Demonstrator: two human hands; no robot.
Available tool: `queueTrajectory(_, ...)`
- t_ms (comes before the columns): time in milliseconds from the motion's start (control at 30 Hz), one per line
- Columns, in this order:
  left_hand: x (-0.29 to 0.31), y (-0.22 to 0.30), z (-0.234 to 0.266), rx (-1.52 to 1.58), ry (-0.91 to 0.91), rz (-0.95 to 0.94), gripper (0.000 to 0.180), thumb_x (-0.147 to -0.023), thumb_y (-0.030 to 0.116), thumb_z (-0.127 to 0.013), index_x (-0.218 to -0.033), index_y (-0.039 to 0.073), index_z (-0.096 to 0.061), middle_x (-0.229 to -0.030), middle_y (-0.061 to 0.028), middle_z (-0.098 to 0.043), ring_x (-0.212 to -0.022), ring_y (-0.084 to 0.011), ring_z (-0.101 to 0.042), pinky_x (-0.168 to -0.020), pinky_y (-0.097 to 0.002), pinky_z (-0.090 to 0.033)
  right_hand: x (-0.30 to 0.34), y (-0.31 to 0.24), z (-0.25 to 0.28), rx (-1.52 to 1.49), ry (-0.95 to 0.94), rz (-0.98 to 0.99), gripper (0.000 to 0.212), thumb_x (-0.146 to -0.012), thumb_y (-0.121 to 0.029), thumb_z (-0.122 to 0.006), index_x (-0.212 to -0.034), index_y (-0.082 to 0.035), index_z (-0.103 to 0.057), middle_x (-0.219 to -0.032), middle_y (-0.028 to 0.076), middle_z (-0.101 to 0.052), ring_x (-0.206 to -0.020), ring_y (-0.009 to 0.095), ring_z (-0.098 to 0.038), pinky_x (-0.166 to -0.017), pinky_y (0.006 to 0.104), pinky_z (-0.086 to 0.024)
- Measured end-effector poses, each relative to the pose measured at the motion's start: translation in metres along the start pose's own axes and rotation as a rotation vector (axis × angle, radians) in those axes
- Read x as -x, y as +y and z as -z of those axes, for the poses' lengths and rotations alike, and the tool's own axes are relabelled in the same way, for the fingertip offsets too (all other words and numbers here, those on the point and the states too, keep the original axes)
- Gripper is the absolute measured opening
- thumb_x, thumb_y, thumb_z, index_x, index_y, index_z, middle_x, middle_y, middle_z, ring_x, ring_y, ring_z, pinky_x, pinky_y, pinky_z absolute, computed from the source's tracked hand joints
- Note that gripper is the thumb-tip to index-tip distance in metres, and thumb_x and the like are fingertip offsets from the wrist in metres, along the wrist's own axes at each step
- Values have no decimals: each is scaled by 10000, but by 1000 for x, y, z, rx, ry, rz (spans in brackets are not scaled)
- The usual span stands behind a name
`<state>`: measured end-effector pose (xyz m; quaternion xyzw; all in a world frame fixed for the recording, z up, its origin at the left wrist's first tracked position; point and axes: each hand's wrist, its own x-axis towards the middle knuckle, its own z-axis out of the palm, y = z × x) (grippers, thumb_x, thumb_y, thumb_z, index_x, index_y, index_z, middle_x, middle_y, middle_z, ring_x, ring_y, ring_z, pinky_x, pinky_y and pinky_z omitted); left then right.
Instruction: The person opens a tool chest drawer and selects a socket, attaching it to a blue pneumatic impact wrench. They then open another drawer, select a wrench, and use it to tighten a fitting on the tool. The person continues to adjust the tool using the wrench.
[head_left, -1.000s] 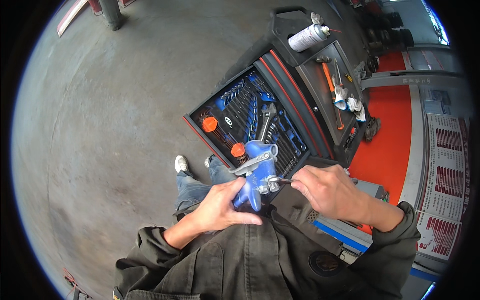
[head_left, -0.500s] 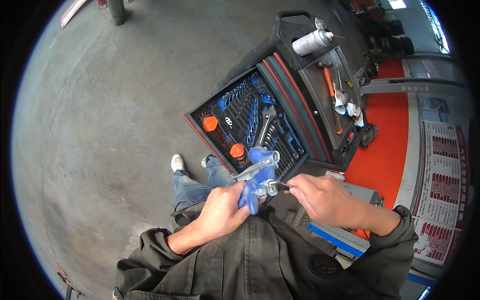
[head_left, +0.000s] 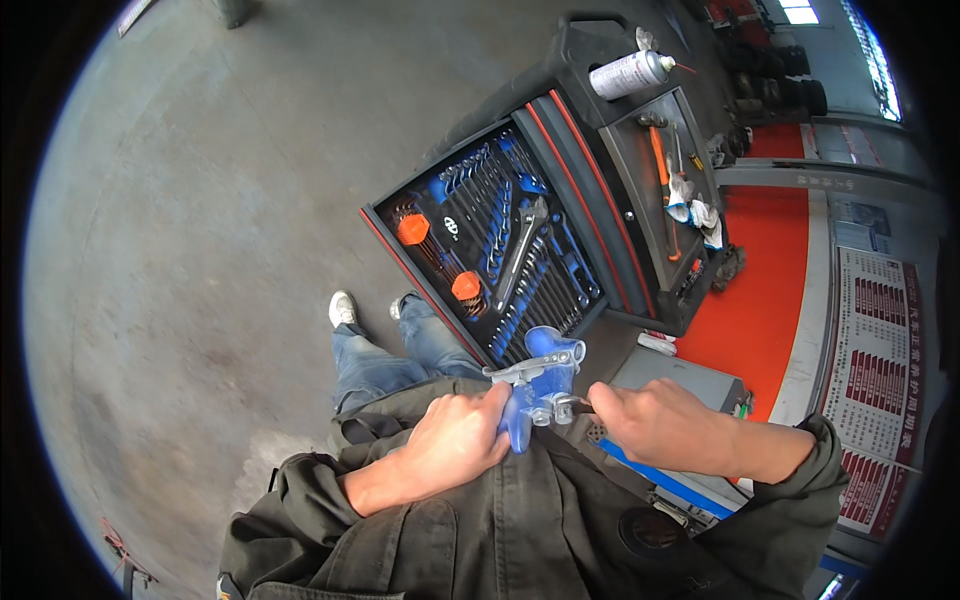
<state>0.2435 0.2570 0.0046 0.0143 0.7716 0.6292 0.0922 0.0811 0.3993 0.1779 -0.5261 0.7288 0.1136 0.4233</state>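
In front of my chest, my left hand [head_left: 457, 437] is closed round the lower end of a blue gun-shaped tool [head_left: 552, 382]. A grey metal lever [head_left: 535, 368] lies across its body, and two round metal fittings [head_left: 556, 410] stick out near its base. My right hand [head_left: 655, 420] is closed in a pinch beside these fittings. From its fingers a thin dark metal piece [head_left: 584, 406] reaches to the outer fitting; most of that piece is hidden, so its kind is unclear.
An open drawer [head_left: 412, 296] of wrenches and orange-held hex keys pulls out from a tool cart [head_left: 590, 215] just beyond my hands. On the cart top are a spray can [head_left: 630, 75], a hammer [head_left: 657, 150] and gloves [head_left: 690, 205]. A grey box [head_left: 675, 372] sits at right.
The blue tool and both hands have shifted slightly right and nearer in view. The cart and drawer appear moved a little left. Both hands keep their grip.
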Motion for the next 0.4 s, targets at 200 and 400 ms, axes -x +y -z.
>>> queueTrajectory(200,0,0,-4,70,-37,-41,323,-820,112,-711,-1010,-32,-492,-706,-226,-647,-675,-453,-653,-594,-525,-526,3,-4,4,-19,-148,-34,256,-755,81,-606,-920,9,-423,-665,157,-610,-544,358,-659,-456,438,-515)
queueTrajectory(400,4,0,-10,44,-39,-51,317,-825,130,-713,-1029,-10,-514,-713,-214,-656,-670,-432,-671,-601,-507,-552,6,-3,20,142,-251,30,347,-752,27,-665,-1043,32,-476,-666,133,-654,-566,329,-694,-494,477,-533)
